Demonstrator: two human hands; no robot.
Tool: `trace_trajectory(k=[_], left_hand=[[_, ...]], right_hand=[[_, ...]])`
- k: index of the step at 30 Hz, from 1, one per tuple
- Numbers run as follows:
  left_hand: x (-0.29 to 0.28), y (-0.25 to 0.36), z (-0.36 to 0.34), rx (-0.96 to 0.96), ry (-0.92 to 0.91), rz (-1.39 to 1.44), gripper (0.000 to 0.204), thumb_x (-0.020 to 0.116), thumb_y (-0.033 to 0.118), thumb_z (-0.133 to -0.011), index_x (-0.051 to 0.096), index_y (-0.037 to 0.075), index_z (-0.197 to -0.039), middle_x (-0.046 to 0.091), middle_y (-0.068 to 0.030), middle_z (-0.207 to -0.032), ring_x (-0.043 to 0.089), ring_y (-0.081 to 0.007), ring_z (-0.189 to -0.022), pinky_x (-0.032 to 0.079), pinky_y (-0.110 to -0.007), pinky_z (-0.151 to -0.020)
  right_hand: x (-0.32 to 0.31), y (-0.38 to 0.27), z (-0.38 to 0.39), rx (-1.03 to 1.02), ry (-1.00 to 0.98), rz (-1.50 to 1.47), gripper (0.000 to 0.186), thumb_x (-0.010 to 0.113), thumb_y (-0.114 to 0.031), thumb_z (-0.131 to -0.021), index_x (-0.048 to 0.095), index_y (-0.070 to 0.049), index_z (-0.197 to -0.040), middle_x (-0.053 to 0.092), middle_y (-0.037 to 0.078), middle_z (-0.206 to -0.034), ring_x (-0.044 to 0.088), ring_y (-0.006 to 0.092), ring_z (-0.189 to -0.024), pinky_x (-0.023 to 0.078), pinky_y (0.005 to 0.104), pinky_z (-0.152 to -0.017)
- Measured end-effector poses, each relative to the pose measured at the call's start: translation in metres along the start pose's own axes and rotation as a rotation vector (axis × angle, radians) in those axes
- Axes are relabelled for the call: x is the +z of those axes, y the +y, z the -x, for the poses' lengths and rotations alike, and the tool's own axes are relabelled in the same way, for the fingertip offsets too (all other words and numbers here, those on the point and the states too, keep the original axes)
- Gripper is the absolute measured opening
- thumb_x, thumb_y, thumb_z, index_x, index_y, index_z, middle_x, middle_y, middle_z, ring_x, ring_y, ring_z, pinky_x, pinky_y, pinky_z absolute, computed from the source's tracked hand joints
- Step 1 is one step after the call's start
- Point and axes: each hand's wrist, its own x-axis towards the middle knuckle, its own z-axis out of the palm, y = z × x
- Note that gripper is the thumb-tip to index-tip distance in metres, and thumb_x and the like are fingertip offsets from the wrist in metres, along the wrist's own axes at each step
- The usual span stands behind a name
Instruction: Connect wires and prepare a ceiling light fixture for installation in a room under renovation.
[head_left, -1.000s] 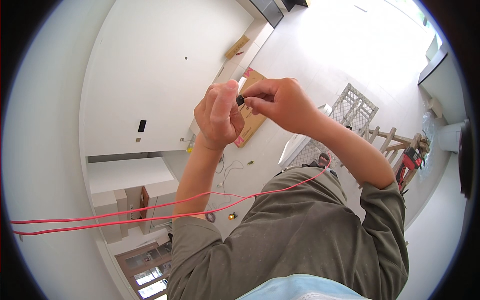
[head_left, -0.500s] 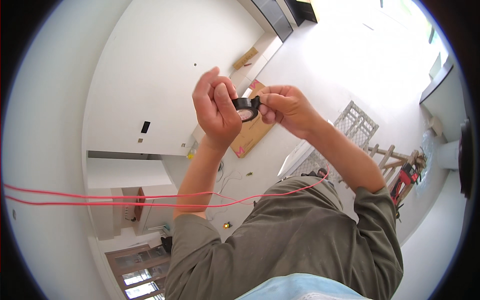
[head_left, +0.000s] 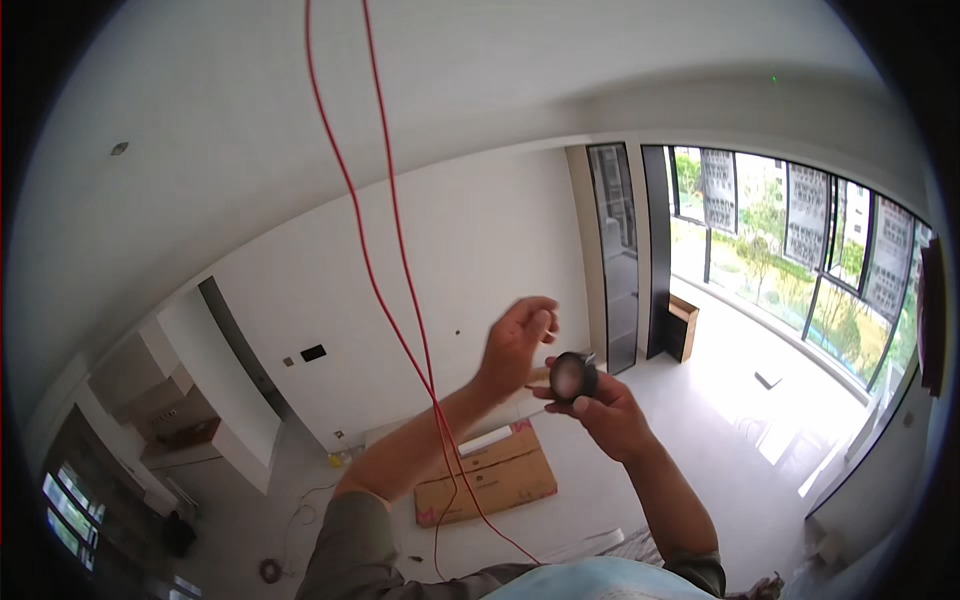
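A roll of black electrical tape [head_left: 587, 377] sits in my right hand [head_left: 612, 415], its round face turned toward me, thumb and fingers closed around its lower edge. A short end seems to stick up at its top. Just up and left of the roll is my left hand [head_left: 515, 348], apart from it, with fingers curled in; whether something small is between them cannot be made out. Two thin red wires [head_left: 383, 290] hang from the top of the view, crossing in front of my left forearm and running down toward my body.
A flat cardboard box [head_left: 500, 485] with a white strip on it lies on the floor below. Ahead stand a white wall [head_left: 480, 230] and a glass-doored cabinet [head_left: 618, 270]. Large windows [head_left: 800, 230] fill the right. A white partition [head_left: 225, 360] stands left; a cable coil [head_left: 270, 570] lies below it.
The view has tilted up toward the ceiling and windows. The tape roll has passed from my left hand to my right. The wires now run vertically through the view.
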Motion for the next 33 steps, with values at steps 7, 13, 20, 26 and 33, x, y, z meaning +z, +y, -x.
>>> trace_trajectory(k=[7, 13, 20, 26, 33], left_hand=[[-0.081, 0.187, -0.045, 0.730, 0.440, -0.247, 0.022, 0.052, 0.019, -0.103, 0.059, 0.000, -0.111, 0.060, -0.0067, -0.093, 0.056, -0.0150, -0.080, 0.048, -0.031, -0.075], [-0.066, 0.310, -0.085, 0.533, 0.175, -0.314, 0.041, 0.058, 0.032, -0.100, 0.059, -0.001, -0.125, 0.065, -0.0107, -0.112, 0.062, -0.0218, -0.106, 0.049, -0.037, -0.092], [-0.030, 0.349, -0.101, 0.287, -0.101, -0.045, 0.028, 0.062, 0.020, -0.097, 0.059, -0.003, -0.113, 0.065, -0.0141, -0.104, 0.066, -0.0229, -0.091, 0.055, -0.034, -0.076], [-0.003, 0.355, -0.108, 0.186, 0.228, -0.277, 0.015, 0.058, 0.020, -0.100, 0.060, 0.005, -0.104, 0.064, -0.0078, -0.090, 0.062, -0.0135, -0.075, 0.053, -0.026, -0.061], [-0.029, 0.341, -0.136, 0.318, 0.196, -0.165, 0.013, 0.065, 0.012, -0.094, 0.062, -0.001, -0.094, 0.061, -0.0059, -0.081, 0.054, -0.0103, -0.067, 0.041, -0.025, -0.052]], right_hand=[[0.023, -0.137, -0.101, -0.432, -0.025, 0.513, 0.047, 0.039, -0.051, -0.105, 0.054, -0.006, -0.107, 0.049, 0.018, -0.135, 0.061, 0.0255, -0.115, 0.051, 0.0400, -0.092], [0.097, -0.221, -0.194, -0.645, -0.202, 0.593, 0.052, 0.040, -0.049, -0.105, 0.058, -0.001, -0.109, 0.059, 0.013, -0.115, 0.062, 0.0228, -0.109, 0.051, 0.0377, -0.090], [0.147, -0.248, -0.239, -0.729, -0.220, 0.574, 0.045, 0.041, -0.035, -0.103, 0.058, 0.001, -0.125, 0.062, 0.013, -0.120, 0.060, 0.0236, -0.112, 0.048, 0.0406, -0.095], [0.153, -0.250, -0.246, -0.711, -0.203, 0.600, 0.044, 0.042, -0.034, -0.102, 0.058, -0.001, -0.125, 0.062, 0.011, -0.120, 0.058, 0.0224, -0.114, 0.047, 0.0402, -0.095], [0.163, -0.248, -0.251, -0.672, -0.190, 0.696, 0.045, 0.041, -0.035, -0.102, 0.055, -0.001, -0.128, 0.060, 0.010, -0.123, 0.057, 0.0226, -0.116, 0.048, 0.0399, -0.094]])
